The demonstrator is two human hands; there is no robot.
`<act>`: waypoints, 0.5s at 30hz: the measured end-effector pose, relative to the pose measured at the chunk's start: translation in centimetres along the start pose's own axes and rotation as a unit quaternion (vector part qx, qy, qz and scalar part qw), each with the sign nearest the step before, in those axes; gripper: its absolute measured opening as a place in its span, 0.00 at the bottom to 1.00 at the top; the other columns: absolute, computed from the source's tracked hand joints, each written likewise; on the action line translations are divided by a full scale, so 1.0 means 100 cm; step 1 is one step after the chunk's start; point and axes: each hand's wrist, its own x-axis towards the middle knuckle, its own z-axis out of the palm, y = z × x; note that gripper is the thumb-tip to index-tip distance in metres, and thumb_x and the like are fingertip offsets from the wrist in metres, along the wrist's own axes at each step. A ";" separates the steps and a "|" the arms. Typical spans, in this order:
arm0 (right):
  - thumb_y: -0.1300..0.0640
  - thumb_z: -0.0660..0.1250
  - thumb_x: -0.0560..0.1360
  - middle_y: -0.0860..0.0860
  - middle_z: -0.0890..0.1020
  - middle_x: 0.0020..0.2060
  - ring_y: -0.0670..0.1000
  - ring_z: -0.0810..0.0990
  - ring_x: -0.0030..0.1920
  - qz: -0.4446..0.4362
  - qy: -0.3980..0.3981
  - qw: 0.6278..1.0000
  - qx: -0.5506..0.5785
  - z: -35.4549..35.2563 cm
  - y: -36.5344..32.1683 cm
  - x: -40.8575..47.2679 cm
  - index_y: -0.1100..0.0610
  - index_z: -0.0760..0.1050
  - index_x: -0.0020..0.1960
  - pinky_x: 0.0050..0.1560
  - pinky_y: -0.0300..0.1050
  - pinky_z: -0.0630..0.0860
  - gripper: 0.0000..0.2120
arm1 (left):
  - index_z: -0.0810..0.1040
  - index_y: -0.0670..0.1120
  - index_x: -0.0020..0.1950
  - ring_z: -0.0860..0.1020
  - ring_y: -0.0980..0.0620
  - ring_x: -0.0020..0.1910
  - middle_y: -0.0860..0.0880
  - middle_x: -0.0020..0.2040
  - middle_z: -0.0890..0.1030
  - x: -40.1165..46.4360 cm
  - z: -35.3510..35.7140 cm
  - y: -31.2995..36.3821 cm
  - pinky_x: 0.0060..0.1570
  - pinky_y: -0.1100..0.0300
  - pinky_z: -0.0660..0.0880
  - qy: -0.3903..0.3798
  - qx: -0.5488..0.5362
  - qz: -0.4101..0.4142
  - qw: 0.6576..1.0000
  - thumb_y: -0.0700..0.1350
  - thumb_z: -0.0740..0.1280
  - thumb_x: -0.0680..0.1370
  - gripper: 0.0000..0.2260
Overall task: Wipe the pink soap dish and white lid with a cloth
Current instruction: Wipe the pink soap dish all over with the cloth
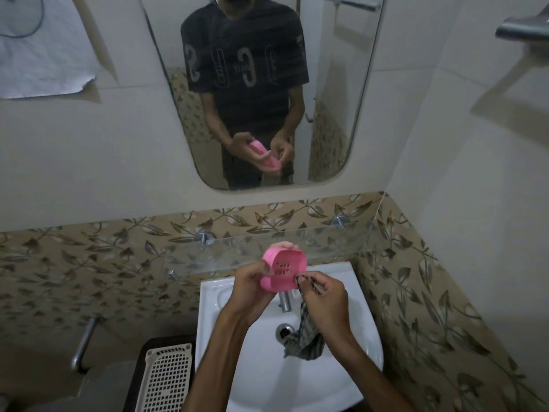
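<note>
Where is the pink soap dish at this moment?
In the head view the pink soap dish is held up in the left hand, above the white sink and tap, beside the right hand pinching the cloth.

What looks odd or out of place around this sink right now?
Little stands out. A sheet of paper on the wall left of the mirror has a torn, curling lower edge. The cloth dangles from the right hand into the sink.
</note>
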 end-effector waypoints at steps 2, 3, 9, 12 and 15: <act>0.58 0.71 0.79 0.42 0.86 0.36 0.42 0.84 0.38 -0.090 0.016 0.992 -0.083 0.000 0.003 -0.004 0.50 0.84 0.44 0.37 0.39 0.79 0.07 | 0.79 0.40 0.64 0.78 0.38 0.59 0.35 0.64 0.79 0.001 0.002 0.002 0.53 0.46 0.77 0.033 0.015 -0.005 0.999 0.44 0.71 0.65 0.27; 0.58 0.70 0.78 0.43 0.85 0.36 0.44 0.84 0.38 -0.127 0.026 0.985 -0.117 0.000 0.005 -0.005 0.50 0.83 0.45 0.37 0.43 0.80 0.05 | 0.80 0.40 0.64 0.80 0.39 0.57 0.36 0.63 0.80 0.001 0.002 0.002 0.51 0.47 0.78 0.050 0.024 -0.006 0.998 0.45 0.72 0.65 0.27; 0.58 0.69 0.78 0.46 0.85 0.36 0.47 0.83 0.36 -0.205 0.005 0.963 -0.176 -0.009 0.008 0.004 0.50 0.82 0.49 0.37 0.53 0.81 0.05 | 0.76 0.38 0.72 0.75 0.33 0.64 0.33 0.64 0.79 -0.001 -0.004 -0.003 0.72 0.31 0.64 0.040 -0.005 -0.036 0.999 0.41 0.69 0.63 0.35; 0.55 0.70 0.79 0.44 0.86 0.40 0.45 0.83 0.40 -0.212 -0.019 0.960 -0.179 -0.016 0.007 0.010 0.47 0.84 0.54 0.41 0.52 0.82 0.06 | 0.77 0.36 0.70 0.76 0.34 0.61 0.32 0.64 0.78 -0.003 -0.003 -0.007 0.67 0.35 0.69 0.028 -0.058 0.000 0.998 0.39 0.66 0.61 0.35; 0.52 0.69 0.79 0.46 0.84 0.41 0.45 0.81 0.42 -0.215 -0.035 0.957 -0.192 -0.019 0.004 0.010 0.45 0.83 0.57 0.43 0.50 0.82 0.08 | 0.74 0.37 0.73 0.74 0.34 0.64 0.32 0.66 0.76 -0.003 0.004 -0.011 0.65 0.38 0.68 0.034 -0.068 0.030 0.997 0.40 0.64 0.60 0.39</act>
